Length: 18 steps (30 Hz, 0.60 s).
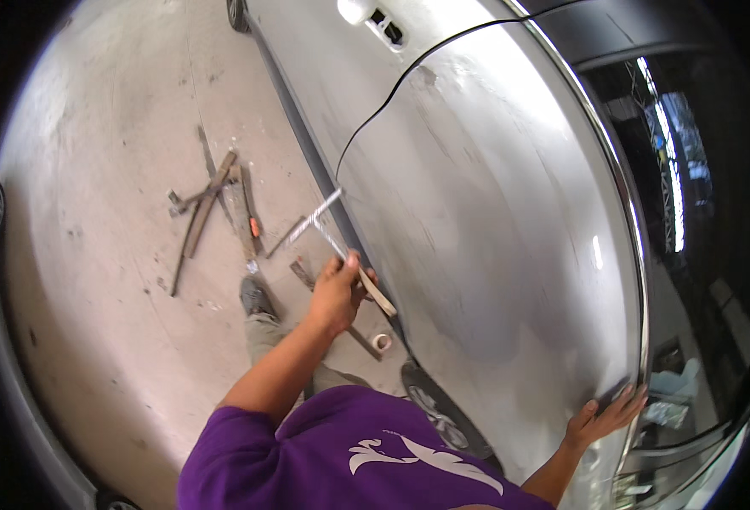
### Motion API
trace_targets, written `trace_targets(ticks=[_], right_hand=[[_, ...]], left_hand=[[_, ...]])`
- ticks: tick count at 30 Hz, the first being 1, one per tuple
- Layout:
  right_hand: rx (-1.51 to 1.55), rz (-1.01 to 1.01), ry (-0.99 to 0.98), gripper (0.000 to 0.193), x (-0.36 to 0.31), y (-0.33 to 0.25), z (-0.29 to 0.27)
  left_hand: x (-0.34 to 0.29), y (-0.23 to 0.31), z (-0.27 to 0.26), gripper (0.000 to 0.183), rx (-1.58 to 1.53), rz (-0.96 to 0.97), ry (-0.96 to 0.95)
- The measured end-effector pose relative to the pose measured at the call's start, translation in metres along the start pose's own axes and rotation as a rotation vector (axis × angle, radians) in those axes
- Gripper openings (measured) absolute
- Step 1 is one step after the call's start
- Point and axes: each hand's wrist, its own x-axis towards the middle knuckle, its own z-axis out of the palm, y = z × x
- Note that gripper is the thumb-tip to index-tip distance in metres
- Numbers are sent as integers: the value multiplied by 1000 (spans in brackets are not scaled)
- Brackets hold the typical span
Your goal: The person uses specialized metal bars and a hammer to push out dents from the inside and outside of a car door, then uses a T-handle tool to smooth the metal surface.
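Observation:
My left hand (337,293) is shut on the wooden handle of a metal T-shaped tool (322,223). The tool's head points up and left, close to the lower edge of a silver car door (477,221). My right hand (605,416) lies flat and open on the door panel, just below the chrome window trim (626,212). The panel between my hands looks dull and uneven, with grey patches.
On the concrete floor (111,280) to the left lie several metal bars and wooden-handled tools (209,200) and an orange-handled screwdriver (254,226). A tape roll (382,342) sits by the sill. My shoe (256,296) stands near it. The dark window (690,212) is at right.

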Motion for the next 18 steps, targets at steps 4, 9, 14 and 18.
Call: trace_targets(ticks=[4,9,14,18], right_hand=[[807,-92,-220,54,14,-104,-7],[1219,-184,-565,46,71,-289,-40],[1151,-35,-563,34,84,-379,-55],[1147,26,-564,16,127,-394,-57]], left_hand=[[-47,1,-30,16,246,-59,-27],[-84,48,-29,17,343,-134,-107],[-93,113,-23,23,442,-28,-157],[-82,174,-35,33,827,2,-359]])
